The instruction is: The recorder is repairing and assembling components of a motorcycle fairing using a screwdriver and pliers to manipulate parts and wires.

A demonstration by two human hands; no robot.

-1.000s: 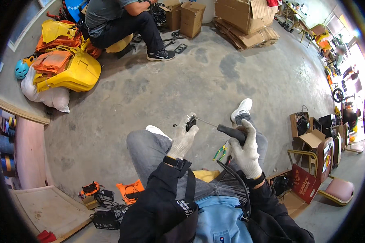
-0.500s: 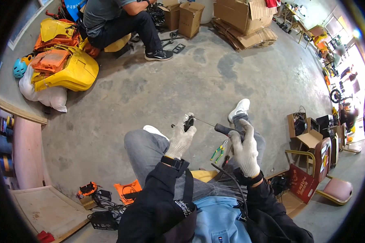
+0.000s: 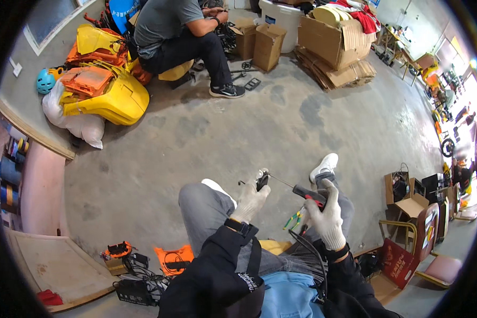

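Head view showed the right hand (image 3: 326, 220) gripping a screwdriver (image 3: 302, 192), its shaft pointing left toward a small black part (image 3: 262, 182), probably a connector, pinched by the left hand (image 3: 250, 200).

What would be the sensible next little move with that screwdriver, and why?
Probably steady the small black part in the left hand and turn the screwdriver in place. The right hand has its handle, and the thin shaft already reaches the part, held up over the knees, so little seems left but turning.
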